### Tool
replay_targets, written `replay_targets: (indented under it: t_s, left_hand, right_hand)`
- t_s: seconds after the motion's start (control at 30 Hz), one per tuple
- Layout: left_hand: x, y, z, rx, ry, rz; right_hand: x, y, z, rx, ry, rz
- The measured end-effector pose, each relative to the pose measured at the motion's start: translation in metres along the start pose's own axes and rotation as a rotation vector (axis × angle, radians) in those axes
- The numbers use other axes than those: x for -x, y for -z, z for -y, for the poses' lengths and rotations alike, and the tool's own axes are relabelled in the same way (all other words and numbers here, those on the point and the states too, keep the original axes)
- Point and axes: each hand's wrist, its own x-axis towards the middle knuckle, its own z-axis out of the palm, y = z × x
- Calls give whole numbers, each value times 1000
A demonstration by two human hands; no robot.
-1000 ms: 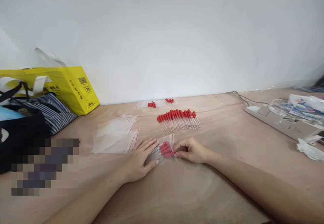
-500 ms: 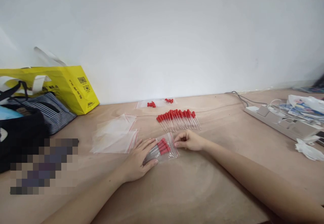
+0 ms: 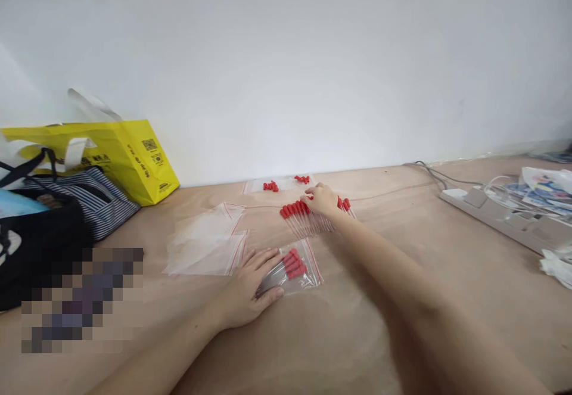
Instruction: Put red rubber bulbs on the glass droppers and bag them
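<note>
My left hand point(image 3: 250, 288) lies with its fingers spread over the lower end of a clear zip bag point(image 3: 310, 273), resting on it against the table. Inside the bag are several thin dropper-like tubes with red bulb ends point(image 3: 292, 264). Over a row of similar red-ended tubes point(image 3: 297, 210), my right hand point(image 3: 324, 199) reaches with bent fingers, thumb and forefinger a little apart. It covers the middle of the row, and I see nothing held in it. Flat zip bags with red seal lines point(image 3: 205, 249) are spread out left of the row.
At the back lie more clear bags point(image 3: 254, 185) with red bulbs in them. A yellow bag point(image 3: 143, 162), a striped pouch point(image 3: 111, 195) and a black bag point(image 3: 49, 240) stand left. To the right are a power strip point(image 3: 491, 216), cables and crumpled tissue point(image 3: 556, 267).
My right hand has left the open end of the filled bag and moved up and away to the row of red-ended tubes. My left hand stays on the bag.
</note>
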Motion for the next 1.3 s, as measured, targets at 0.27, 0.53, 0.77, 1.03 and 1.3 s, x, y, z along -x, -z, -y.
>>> replay_targets:
  t_s: [0.27, 0.53, 0.77, 1.03, 1.3]
  left_hand:
    - [2, 0, -1, 15, -1, -7]
    - [3, 0, -2, 3, -3, -24]
    - [0, -2, 0, -3, -19, -30]
    - [0, -3, 1, -6, -14, -21]
    - [0, -2, 1, -16, -18, -41]
  right_hand:
    - [-19, -4, -6, -93, -7, 84]
    - [-21, 11, -16, -464, 4, 196]
    - [24, 43, -42, -1076, -68, 54]
    - [104, 30, -49, -1429, -342, 15]
    - [113, 26, -45, -1415, -353, -48]
